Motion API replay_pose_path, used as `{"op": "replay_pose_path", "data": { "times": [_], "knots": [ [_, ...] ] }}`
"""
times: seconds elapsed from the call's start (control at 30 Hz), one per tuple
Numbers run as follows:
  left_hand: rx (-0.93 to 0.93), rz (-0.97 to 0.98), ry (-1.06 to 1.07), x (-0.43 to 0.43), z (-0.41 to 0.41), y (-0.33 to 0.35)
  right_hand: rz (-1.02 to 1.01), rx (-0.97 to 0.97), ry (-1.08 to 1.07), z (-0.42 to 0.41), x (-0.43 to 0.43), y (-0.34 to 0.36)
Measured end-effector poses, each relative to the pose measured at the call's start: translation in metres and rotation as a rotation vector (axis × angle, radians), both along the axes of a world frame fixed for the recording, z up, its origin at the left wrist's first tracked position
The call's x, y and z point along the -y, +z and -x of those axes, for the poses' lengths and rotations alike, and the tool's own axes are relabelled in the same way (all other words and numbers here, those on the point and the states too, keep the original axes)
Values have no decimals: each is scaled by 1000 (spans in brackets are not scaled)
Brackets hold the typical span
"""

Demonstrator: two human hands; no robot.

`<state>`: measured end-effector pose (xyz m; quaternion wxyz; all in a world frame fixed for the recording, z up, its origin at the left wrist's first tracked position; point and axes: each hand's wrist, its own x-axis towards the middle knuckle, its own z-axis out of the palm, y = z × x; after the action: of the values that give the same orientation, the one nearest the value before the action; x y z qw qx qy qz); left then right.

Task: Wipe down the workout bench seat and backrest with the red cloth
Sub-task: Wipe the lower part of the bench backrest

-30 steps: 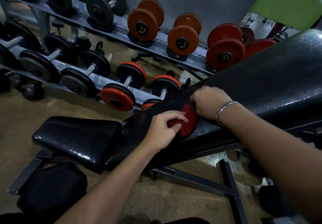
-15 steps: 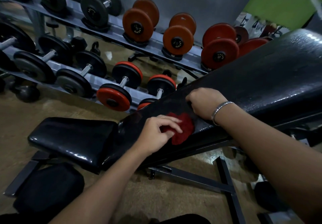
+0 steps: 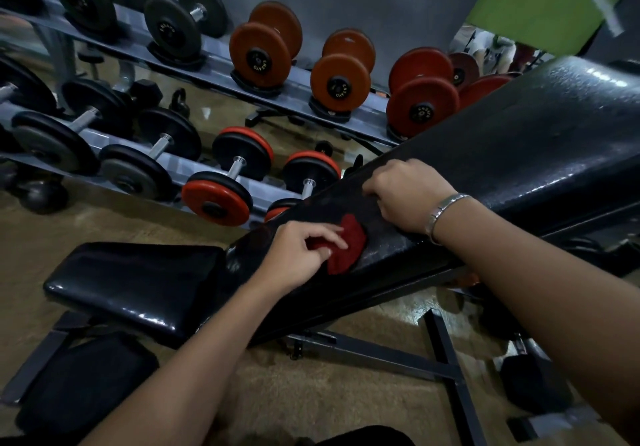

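2 hands [image 3: 301, 255] [image 3: 405, 196]; 1 red cloth [image 3: 350, 241]; 1 bench [image 3: 519, 168]; 1 bracelet [image 3: 445, 212]

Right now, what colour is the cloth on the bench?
The cloth is red, on the black backrest; head view.

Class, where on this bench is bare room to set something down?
Free: the seat pad, left of the left hand; the backrest upslope of the right hand. Crowded: the backrest's lower end, under both hands and the red cloth.

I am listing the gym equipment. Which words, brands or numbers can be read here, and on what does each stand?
"ENSAYO", as it seems: hub caps of the orange dumbbells on the upper rack.
On the black dumbbells the cap print is too blurred to read.
No other text shows.
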<state>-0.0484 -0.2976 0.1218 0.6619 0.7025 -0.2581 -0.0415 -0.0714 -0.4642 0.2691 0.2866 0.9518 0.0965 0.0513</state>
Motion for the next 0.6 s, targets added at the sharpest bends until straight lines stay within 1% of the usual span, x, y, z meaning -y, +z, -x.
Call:
{"op": "replay_pose_path", "data": {
  "times": [0.07,0.13,0.2,0.27,0.33,0.43,0.5,0.6],
  "knots": [
    [18,40,41,14,4,11,-11,-14,-26,4,0,3],
    [54,77,19,24,15,14,-16,-18,-30,7,1,4],
    [72,48,-32,19,18,10,-25,-21,-31,9,4,6],
    [49,-7,-67,10,9,6,-37,-9,-27,11,8,8],
    [18,-23,-23,9,-1,7,-47,-5,-29,12,11,11],
    [10,49,69,26,1,19,-54,3,-25,13,13,13],
    [40,81,37,32,14,21,-55,4,-22,12,14,12],
    [108,29,-49,22,22,12,-43,9,-9,11,15,11]
  ]
}}
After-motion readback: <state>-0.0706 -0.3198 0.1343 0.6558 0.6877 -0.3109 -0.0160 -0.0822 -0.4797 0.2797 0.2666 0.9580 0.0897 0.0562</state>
